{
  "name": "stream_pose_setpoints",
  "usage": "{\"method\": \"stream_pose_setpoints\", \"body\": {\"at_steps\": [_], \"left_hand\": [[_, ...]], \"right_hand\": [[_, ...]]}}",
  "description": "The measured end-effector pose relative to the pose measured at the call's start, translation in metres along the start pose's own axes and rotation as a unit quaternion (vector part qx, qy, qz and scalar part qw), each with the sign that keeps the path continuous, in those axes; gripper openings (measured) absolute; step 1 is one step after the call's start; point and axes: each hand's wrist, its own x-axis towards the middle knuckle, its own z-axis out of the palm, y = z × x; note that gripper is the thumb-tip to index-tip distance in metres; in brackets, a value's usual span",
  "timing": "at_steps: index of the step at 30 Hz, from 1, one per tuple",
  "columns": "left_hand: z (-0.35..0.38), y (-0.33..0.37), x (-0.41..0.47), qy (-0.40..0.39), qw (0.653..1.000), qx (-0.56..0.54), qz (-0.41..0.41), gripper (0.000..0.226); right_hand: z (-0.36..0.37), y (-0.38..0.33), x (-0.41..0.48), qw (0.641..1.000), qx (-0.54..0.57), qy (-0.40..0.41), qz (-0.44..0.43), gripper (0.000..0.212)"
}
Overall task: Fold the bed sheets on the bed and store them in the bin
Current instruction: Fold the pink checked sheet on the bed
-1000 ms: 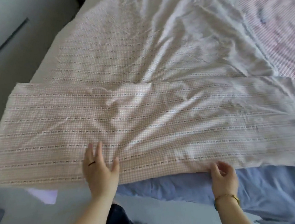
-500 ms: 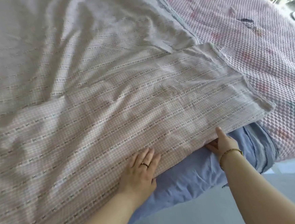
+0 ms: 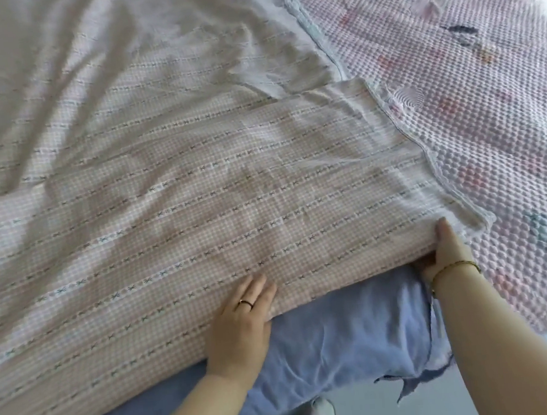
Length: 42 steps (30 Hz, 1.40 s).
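Bed seen from its near edge, covered in layered linen. Left hand (image 3: pixel 241 318) lies flat, fingers straight and close together, pressing on the near folded edge of the pink checked sheet (image 3: pixel 200 213); a dark ring (image 3: pixel 245 303) shows on one finger. Right hand (image 3: pixel 446 252) grasps the same edge close to its right corner, thumb on top and the other fingers tucked beneath the cloth, out of sight.

Outward from the hands, the sheet lies doubled over itself in a broad band across the bed. Its upper layer is creased, and its far part is spread single and rumpled. Beneath the near edge a blue sheet (image 3: pixel 341 333) hangs over the side of the bed. To the right, touching the folded corner, lies a pink waffle-textured blanket (image 3: pixel 488 125). No bin is in view.

Risk, as judged: the layers do not look squared at the right corner, so a further fold taken from here would probably come out skewed. A pull by the right hand while the left pins only one spot could drag fresh creases across the band. It could also lift the blue sheet, since the hidden fingers lie against it.

Compared with one second earlier, the view has swung from the left end of the band to the right end. Both hands now sit nearer the right corner, the left flat as before and the right keeping its pinch.
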Motion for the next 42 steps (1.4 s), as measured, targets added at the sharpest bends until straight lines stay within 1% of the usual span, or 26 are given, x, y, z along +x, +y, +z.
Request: {"method": "stream_pose_setpoints", "body": {"at_steps": [3, 6, 8, 10, 13, 16, 18, 20, 22, 23, 24, 25, 26, 27, 29, 30, 32, 33, 34, 36, 38, 42], "left_hand": [[-0.007, 0.007, 0.001, 0.024, 1.000, 0.002, -0.019, 0.036], [-0.022, 0.016, -0.003, 0.022, 1.000, 0.003, -0.014, 0.040], [-0.026, 0.023, -0.011, 0.021, 1.000, 0.003, -0.006, 0.041], [-0.024, 0.032, -0.023, 0.010, 1.000, 0.002, -0.009, 0.048], [-0.021, 0.044, -0.044, 0.010, 1.000, -0.011, 0.008, 0.033], [-0.022, 0.051, -0.065, -0.009, 1.000, -0.009, 0.009, 0.044], [-0.025, 0.051, -0.076, -0.016, 1.000, -0.006, 0.022, 0.044], [-0.025, 0.048, -0.081, -0.033, 0.999, -0.008, 0.030, 0.039], [-0.023, 0.042, -0.088, -0.037, 0.999, -0.030, 0.007, 0.035], [-0.022, 0.041, -0.092, -0.030, 0.996, -0.077, -0.034, 0.034], [-0.025, 0.043, -0.095, -0.010, 0.985, -0.139, -0.100, 0.031], [-0.029, 0.044, -0.097, 0.008, 0.965, -0.189, -0.179, 0.029], [-0.032, 0.044, -0.100, 0.022, 0.936, -0.241, -0.258, 0.030], [-0.035, 0.043, -0.102, 0.043, 0.900, -0.275, -0.334, 0.036], [-0.038, 0.034, -0.109, 0.072, 0.816, -0.320, -0.476, 0.043], [-0.039, 0.026, -0.113, 0.085, 0.766, -0.339, -0.540, 0.045], [-0.042, 0.015, -0.122, 0.072, 0.652, -0.405, -0.637, 0.046], [-0.045, 0.013, -0.125, 0.059, 0.606, -0.442, -0.659, 0.044], [-0.048, 0.012, -0.126, 0.050, 0.578, -0.476, -0.661, 0.042], [-0.055, 0.014, -0.121, 0.048, 0.550, -0.543, -0.633, 0.038], [-0.062, 0.017, -0.110, 0.069, 0.520, -0.602, -0.602, 0.033], [-0.075, 0.027, -0.089, 0.145, 0.399, -0.693, -0.583, 0.020]], "right_hand": [[-0.013, -0.008, 0.009, 0.999, -0.044, -0.014, -0.001, 0.018], [-0.024, -0.012, 0.005, 0.999, -0.039, -0.018, -0.008, 0.016], [-0.037, -0.013, -0.006, 0.999, -0.037, -0.007, -0.022, 0.016], [-0.053, -0.012, -0.013, 0.998, -0.046, -0.003, -0.033, 0.016], [-0.083, -0.007, -0.031, 0.997, -0.052, 0.003, -0.049, 0.016], [-0.113, 0.003, -0.051, 0.997, -0.045, 0.001, -0.064, 0.019], [-0.126, 0.009, -0.061, 0.996, -0.045, -0.008, -0.070, 0.020], [-0.132, 0.015, -0.066, 0.996, -0.048, -0.016, -0.067, 0.021], [-0.130, 0.018, -0.066, 0.997, -0.060, -0.019, -0.052, 0.022], [-0.129, 0.018, -0.064, 0.997, -0.063, -0.020, -0.043, 0.021], [-0.127, 0.018, -0.062, 0.997, -0.063, -0.026, -0.033, 0.019], [-0.126, 0.018, -0.060, 0.997, -0.060, -0.034, -0.024, 0.017], [-0.125, 0.019, -0.060, 0.997, -0.054, -0.044, -0.015, 0.017], [-0.125, 0.020, -0.060, 0.998, -0.046, -0.051, -0.011, 0.020], [-0.123, 0.022, -0.063, 0.998, -0.038, -0.056, -0.002, 0.022], [-0.121, 0.023, -0.066, 0.997, -0.039, -0.059, 0.003, 0.023], [-0.117, 0.026, -0.071, 0.996, -0.052, -0.076, 0.015, 0.023], [-0.115, 0.027, -0.073, 0.994, -0.063, -0.088, 0.017, 0.023], [-0.111, 0.027, -0.075, 0.992, -0.073, -0.099, 0.016, 0.023], [-0.105, 0.024, -0.078, 0.991, -0.083, -0.106, 0.008, 0.022], [-0.099, 0.020, -0.078, 0.992, -0.090, -0.093, -0.012, 0.021], [-0.090, 0.004, -0.087, 0.995, -0.069, -0.060, -0.047, 0.018]]}}
